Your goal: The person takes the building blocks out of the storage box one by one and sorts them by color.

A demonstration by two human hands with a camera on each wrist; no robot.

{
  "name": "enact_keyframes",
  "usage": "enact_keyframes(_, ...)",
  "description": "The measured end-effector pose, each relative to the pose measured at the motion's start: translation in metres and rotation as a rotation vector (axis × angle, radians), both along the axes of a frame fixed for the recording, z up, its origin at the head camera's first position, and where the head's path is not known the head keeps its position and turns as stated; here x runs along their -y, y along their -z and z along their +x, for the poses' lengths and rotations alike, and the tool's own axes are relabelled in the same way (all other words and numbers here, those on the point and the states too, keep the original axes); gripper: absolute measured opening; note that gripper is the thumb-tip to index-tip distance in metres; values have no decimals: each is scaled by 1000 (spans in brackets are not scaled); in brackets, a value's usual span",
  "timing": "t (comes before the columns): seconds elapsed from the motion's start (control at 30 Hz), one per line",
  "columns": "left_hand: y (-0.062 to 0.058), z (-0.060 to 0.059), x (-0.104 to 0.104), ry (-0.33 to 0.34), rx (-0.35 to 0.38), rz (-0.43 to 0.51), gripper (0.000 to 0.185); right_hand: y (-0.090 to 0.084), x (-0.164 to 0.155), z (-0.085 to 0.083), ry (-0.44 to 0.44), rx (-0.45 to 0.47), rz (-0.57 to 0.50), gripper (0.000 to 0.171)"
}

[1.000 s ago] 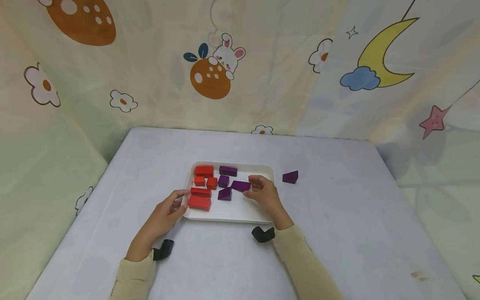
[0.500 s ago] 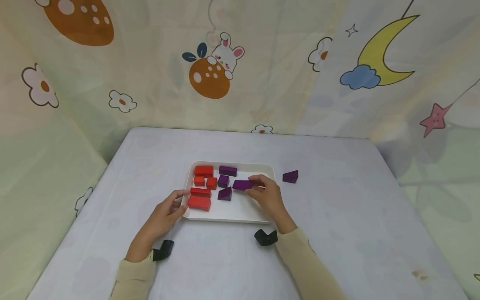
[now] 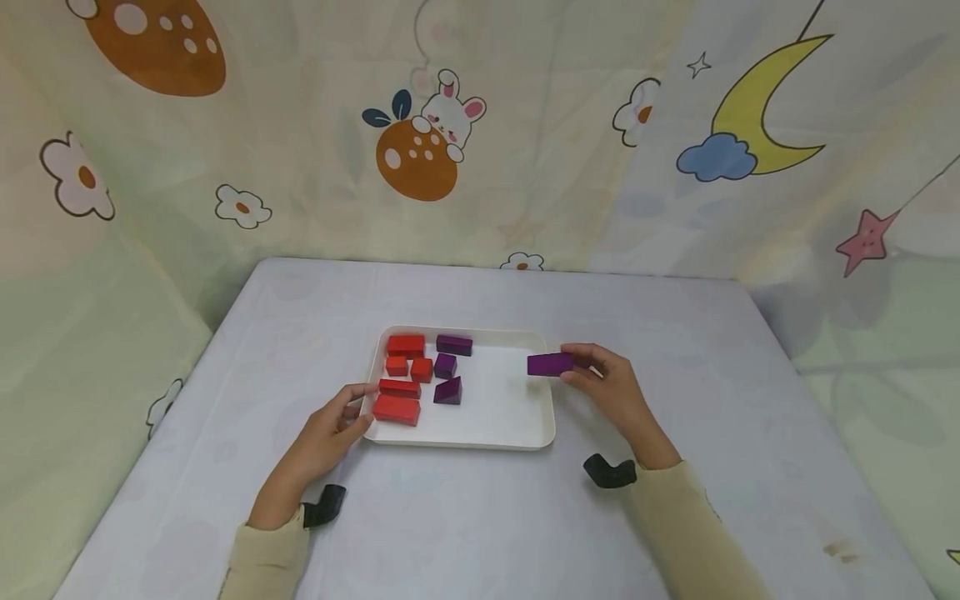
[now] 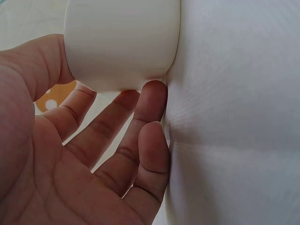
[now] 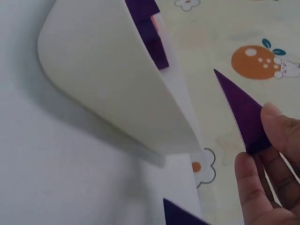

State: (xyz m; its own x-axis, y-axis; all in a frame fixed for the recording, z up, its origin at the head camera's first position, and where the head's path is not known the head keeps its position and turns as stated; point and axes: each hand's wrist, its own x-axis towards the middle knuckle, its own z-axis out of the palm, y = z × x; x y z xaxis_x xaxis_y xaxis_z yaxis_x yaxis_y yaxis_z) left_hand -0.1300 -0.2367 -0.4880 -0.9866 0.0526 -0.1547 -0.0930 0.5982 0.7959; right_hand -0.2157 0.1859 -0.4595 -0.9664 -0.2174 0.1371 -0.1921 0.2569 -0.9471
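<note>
My right hand pinches a purple rectangular block by one end and holds it in the air just over the right rim of a white tray. In the right wrist view the same purple block sits between thumb and fingertips, beside the tray's outer wall. My left hand touches the tray's near left corner; its fingers lie straight against the tray wall. Several red blocks fill the tray's left part, with three purple blocks beside them.
The tray stands mid-table on a pale cloth. A purple wedge lies on the cloth below my right hand, hidden in the head view. Patterned curtains wall in the table at the back and sides.
My right hand has lifted the purple rectangular block out of the tray's middle and carried it right, to the tray's right rim. The left hand has stayed at the tray's corner.
</note>
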Motion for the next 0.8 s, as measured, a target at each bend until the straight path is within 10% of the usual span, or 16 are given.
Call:
enact_keyframes(0.37, 1, 1, 0, 2, -1, 13, 49, -7, -73, -14, 99, -108, 160, 43)
enact_keyframes(0.8, 0, 3, -1, 3, 4, 7, 49, 20, -111, -29, 148, 36, 295, 45)
